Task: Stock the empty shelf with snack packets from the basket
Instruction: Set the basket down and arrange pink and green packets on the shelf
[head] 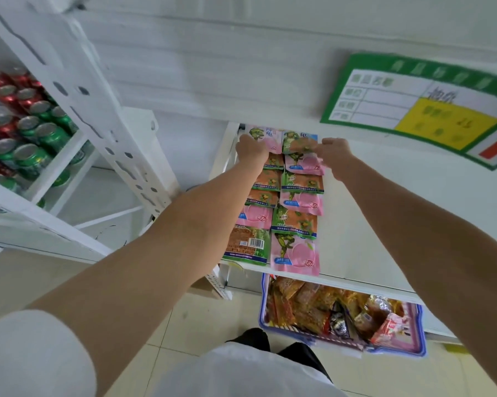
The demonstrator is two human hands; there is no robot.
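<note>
- Snack packets (296,222) are lying flat on the white shelf (384,224), overlapping in two columns that are running from the shelf's front edge to its back, at its left end.
- Left hand (251,147) is reaching to the back of the shelf and resting on the rearmost pink packet (265,140) of the left column. Its fingers are curling down onto that packet, but I cannot tell whether they are gripping it or only pressing it.
- Right hand (336,156) is also reaching to the back of the shelf, its fingertips pinching the right edge of the rearmost orange-and-green packet (298,143) in the right column.
- Left forearm is crossing the shelf's front edge and covering part of the left column.
- Blue-rimmed basket (421,333) is sitting on the tiled floor (212,316) below the shelf's front edge, partly tucked under it and holding a heap of gold, orange and red packets.
- Green price sign (422,110) is hanging above the shelf, toward its right end.
- Red and green cans (26,130) are standing on a white rack (104,110) to the left of the shelf.
</note>
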